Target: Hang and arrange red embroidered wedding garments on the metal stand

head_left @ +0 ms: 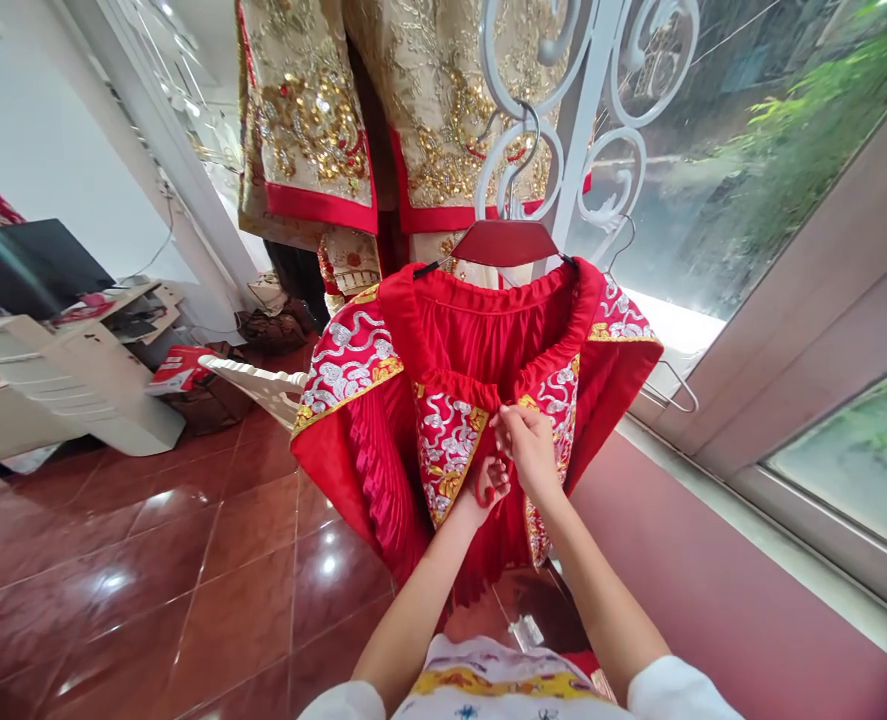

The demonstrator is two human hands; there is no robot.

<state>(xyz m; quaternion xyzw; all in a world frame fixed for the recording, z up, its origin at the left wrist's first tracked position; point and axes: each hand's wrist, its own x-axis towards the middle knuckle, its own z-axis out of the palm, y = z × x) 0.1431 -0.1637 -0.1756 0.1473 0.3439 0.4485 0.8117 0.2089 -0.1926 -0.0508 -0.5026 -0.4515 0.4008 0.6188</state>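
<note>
A red pleated skirt [450,440] with silver and gold embroidered panels hangs in front of me by its gathered waistband [454,378]. A dark hanger with a red top piece [507,243] spreads it from inside. At the front opening, just under the waistband, my right hand [531,440] is closed, thumb and fingers pinching the red fabric edge. Slightly lower and to the left, my left hand [491,484] has its fingers curled, with a narrow red strip showing at the palm. My two hands are close together; the exact pinch points are partly hidden by the fingers.
The hanger hooks on a white scrolled metal rack [589,120]. Cream garments with gold sequins [315,120] hang behind. Glass panes [750,160] stand at the right, above a pinkish ledge [683,540]. At the left are a desk [75,390], a black monitor [34,265] and bags [274,325].
</note>
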